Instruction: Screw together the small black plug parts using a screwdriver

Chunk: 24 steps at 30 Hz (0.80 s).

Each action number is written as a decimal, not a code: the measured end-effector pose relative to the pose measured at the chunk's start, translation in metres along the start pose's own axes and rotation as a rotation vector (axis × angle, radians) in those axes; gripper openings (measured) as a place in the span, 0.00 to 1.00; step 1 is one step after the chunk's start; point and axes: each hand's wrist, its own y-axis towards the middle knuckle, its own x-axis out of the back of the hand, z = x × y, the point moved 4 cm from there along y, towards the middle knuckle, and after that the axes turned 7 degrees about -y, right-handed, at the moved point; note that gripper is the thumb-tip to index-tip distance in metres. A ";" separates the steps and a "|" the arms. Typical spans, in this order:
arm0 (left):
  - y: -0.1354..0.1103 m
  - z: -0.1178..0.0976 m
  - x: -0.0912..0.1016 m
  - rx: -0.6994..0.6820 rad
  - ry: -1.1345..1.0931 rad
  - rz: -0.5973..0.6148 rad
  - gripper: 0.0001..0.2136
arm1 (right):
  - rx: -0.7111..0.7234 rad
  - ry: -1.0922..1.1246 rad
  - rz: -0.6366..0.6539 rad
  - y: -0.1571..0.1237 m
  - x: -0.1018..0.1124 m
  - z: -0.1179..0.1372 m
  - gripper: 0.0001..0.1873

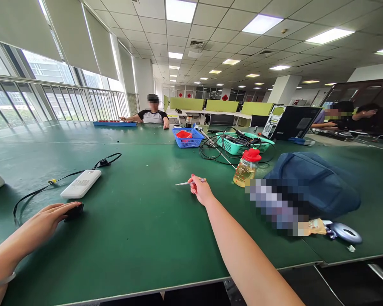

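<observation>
So we've got our right hand [201, 190] out over the green bench [147, 238], left of the bottle [244, 173] with the red lid. The fingers are closed in a pinch around a slim silver tool [182, 184]; it's too small for us to say whether that's a pen or tweezers. Its thin end points away from the bottle.

Our left hand [52, 213] is way over on the left, well apart from the bottle and a bit nearer to us than it is. Fingers are stretched nearly straight and laid over a small black thing [74, 212]. We can't tell if they're actually gripping it, and most of it is hidden anyway. A white power bank [81, 184] lies far left of the bottle, with a black cable [35, 195] looping around there too.

Just behind the bottle we've got a green basket [232, 148] with black cords in it, some spilling out. The blue basket [194, 141] sits further back and to the bottle's left, something red inside. Right of the bottle there's a dark blue bag [319, 182]. Far beyond the bottle, off to its left, a person [153, 115] sits at the far edge.
</observation>
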 end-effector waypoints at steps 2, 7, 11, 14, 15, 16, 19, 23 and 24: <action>-0.002 -0.005 0.001 0.017 -0.018 0.015 0.24 | 0.000 -0.001 -0.001 0.000 0.000 0.000 0.21; -0.003 -0.018 0.011 0.083 -0.007 0.036 0.21 | -0.001 0.001 0.001 0.000 0.000 -0.001 0.21; 0.001 -0.049 0.020 0.079 -0.026 0.089 0.19 | -0.005 0.012 0.006 0.001 0.000 -0.001 0.22; 0.007 -0.100 0.019 -0.039 -0.103 0.157 0.19 | -0.006 0.030 0.009 0.002 0.001 -0.003 0.21; 0.011 -0.122 0.017 -0.109 -0.142 0.177 0.19 | -0.006 0.037 0.009 0.002 0.001 -0.003 0.20; 0.015 -0.145 0.012 -0.182 -0.175 0.198 0.19 | -0.006 0.044 0.007 0.002 0.002 -0.003 0.19; 0.033 -0.211 -0.007 -0.393 -0.254 0.240 0.16 | -0.010 0.057 -0.003 0.001 0.004 -0.004 0.19; 0.063 -0.263 -0.043 -0.498 -0.253 0.252 0.12 | -0.013 0.065 -0.011 0.001 0.006 -0.004 0.21; 0.070 -0.269 -0.051 -0.489 -0.243 0.245 0.11 | -0.013 0.066 -0.010 0.001 0.006 -0.004 0.21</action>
